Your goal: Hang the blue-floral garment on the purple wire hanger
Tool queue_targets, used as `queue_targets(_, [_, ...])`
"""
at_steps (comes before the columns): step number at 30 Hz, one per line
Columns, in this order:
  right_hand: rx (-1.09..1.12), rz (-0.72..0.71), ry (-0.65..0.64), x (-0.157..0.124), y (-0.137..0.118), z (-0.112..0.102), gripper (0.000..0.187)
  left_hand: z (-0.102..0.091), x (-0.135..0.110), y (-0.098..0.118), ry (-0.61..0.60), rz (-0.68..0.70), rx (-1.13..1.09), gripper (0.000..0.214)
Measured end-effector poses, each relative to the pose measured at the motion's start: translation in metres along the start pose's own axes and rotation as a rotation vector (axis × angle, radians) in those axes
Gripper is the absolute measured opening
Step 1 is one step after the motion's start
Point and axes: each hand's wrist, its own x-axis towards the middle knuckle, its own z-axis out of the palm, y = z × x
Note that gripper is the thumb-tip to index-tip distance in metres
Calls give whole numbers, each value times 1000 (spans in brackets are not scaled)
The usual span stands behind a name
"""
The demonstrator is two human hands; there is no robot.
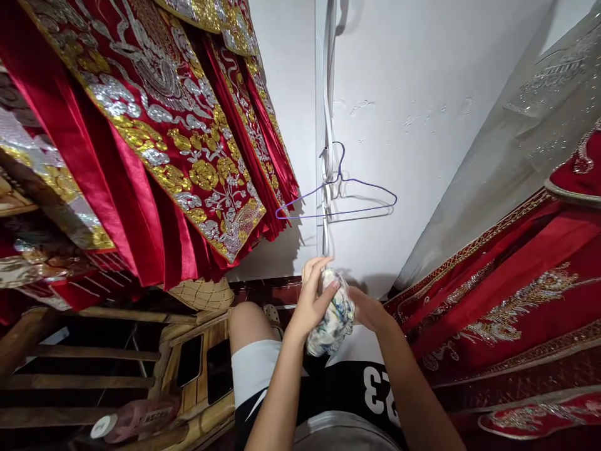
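A bunched-up cloth (331,322), white with blue, green and yellow patterning, is held between my two hands in front of my lap. My left hand (313,300) is closed on its left side, the thumb lying across the front and the fingers over the top. From the right, my right hand (369,310) grips the same cloth; its fingers are mostly hidden behind it. Above my hands a purple wire hanger (359,181) hangs by a white strap (328,94) against the wall, with no garment on it.
Red embroidered garments (201,156) hang at the left, and more red garments (507,300) at the right beside a sheer pale fabric (530,113). On the bamboo seat (197,376) lie two dark phones (190,360). A pink bottle (136,419) lies near the lower left. The wall (422,75) is white.
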Motion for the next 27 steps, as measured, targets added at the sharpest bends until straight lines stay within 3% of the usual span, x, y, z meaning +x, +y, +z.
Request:
queue_targets(2, [6, 38, -218, 7, -13, -17, 38, -11, -2, -15, -99, -103, -49, 49])
queue_targets(4, [-14, 40, -331, 23, -27, -36, 26, -21, -8, -29, -309, -237, -41, 50])
queue_targets(5, [-36, 23, -336, 35, -33, -44, 20, -27, -12, -35, -404, -288, 0, 51])
queue_targets(7, [-81, -92, -184, 66, -41, -57, 16, -39, -19, -41, -489, -335, 108, 48])
queue_targets(9, [-123, -223, 43, 100, -42, -63, 42, -54, -23, -41, -411, -325, 202, 35])
queue_targets(11, [-165, -281, 148, 131, -36, -62, 54, -71, -21, -37, -275, -310, 303, 21])
queue_targets(14, [-203, -250, 111, 152, -23, -58, 27, -98, -12, -31, -211, -327, 553, 7])
queue_targets(17, [-209, -253, 96, 136, -12, -68, 13, -118, -4, -33, -280, -317, 795, 15])
queue_targets(19, [-235, -296, 123, 114, -9, -83, 16, -126, 2, -35, -290, -300, 864, 20])
queue_targets(21, [-270, -330, 159, 94, -10, -101, 22, -129, 10, -34, -218, -263, 877, 21])
queue_targets(25, [-317, -342, 191, 74, -21, -129, 20, -128, 40, -10, -126, -72, 995, 41])
queue_targets(27, [-326, -347, 175, 73, -28, -134, 17, -127, 60, 8, -126, -47, 1074, 50])
